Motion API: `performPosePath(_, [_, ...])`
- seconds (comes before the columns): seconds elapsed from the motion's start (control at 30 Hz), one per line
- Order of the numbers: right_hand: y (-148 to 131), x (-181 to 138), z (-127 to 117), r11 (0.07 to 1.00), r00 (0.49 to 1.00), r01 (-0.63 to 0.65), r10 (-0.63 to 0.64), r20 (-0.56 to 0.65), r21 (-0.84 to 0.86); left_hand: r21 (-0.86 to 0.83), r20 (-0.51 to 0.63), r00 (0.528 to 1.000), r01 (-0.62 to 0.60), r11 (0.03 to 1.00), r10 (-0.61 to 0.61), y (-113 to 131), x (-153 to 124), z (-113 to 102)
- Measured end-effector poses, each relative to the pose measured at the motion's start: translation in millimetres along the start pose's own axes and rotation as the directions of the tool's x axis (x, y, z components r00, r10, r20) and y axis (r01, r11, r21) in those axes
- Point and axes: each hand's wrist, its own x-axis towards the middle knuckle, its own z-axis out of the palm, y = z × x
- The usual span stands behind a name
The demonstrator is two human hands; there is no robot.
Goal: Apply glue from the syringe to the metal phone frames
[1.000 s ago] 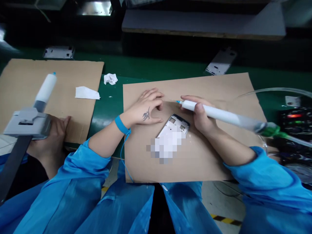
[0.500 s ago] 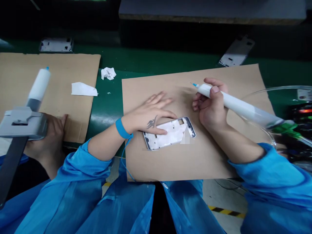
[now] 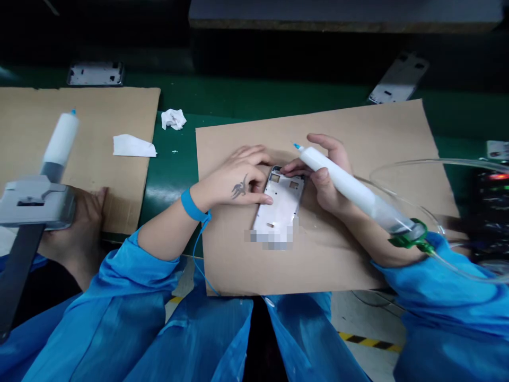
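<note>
A silvery-white phone frame [image 3: 280,204] lies on the cardboard sheet in front of me, its long side pointing towards me and leaning slightly right at the far end. My left hand [image 3: 244,178] grips its left edge, thumb on the face and fingers curled beyond. In my right hand [image 3: 328,172] is a large white-filled dispensing syringe [image 3: 345,183] with a blue needle tip, held between thumb and index finger. That tip points up and left, above the sheet and clear of the frame. Other fingers of my right hand touch the frame's far right corner.
At the left, a co-worker's hand [image 3: 85,217] holds a grey dispensing gun [image 3: 37,201] over another cardboard sheet [image 3: 131,196]. More phone frames [image 3: 95,74] lie at the back. Crumpled paper [image 3: 174,119] and a paper strip [image 3: 133,146] lie between the sheets. A clear hose [image 3: 405,162] loops at right.
The phone frame has turned from lying nearly crosswise to pointing lengthwise. My right hand has come left with the syringe and now touches the frame; my left fingers have curled in.
</note>
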Motion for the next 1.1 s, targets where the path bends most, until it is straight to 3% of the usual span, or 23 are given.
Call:
performPosePath(0.13, [3,3,-2,0.993,0.996,-0.085,0.082,0.037,0.080,-0.010,-0.135,0.990,0.050,0.999,-0.051,-2,5,14])
performPosePath(0.27, [3,9,-5,0.992,0.995,-0.090,0.093,-0.031,0.084,0.056,-0.104,0.992,0.081,0.995,-0.075,-1,6,25])
performPosePath(0.43, [2,10,-12,0.990,0.979,-0.120,0.130,-0.158,0.068,0.037,-0.072,0.994,0.089,0.995,-0.086,-8,2,14])
performPosePath(0.53, [-6,5,-11,0.984,0.981,-0.176,0.176,-0.076,0.004,0.039,-0.084,0.990,0.120,0.992,-0.117,-14,2,7])
performPosePath(0.63, [-12,1,-7,0.987,0.988,-0.150,0.152,0.019,-0.055,0.017,-0.099,0.989,0.112,0.994,-0.110,-13,4,8])
performPosePath(0.83, [-13,1,-6,0.977,0.987,-0.159,0.160,-0.002,-0.141,-0.022,-0.105,0.990,0.089,0.996,-0.091,-11,5,12])
performPosePath(1.1, [-23,3,-3,0.949,0.991,-0.084,0.110,0.070,-0.303,-0.055,-0.071,0.992,0.097,0.994,-0.100,-14,6,10])
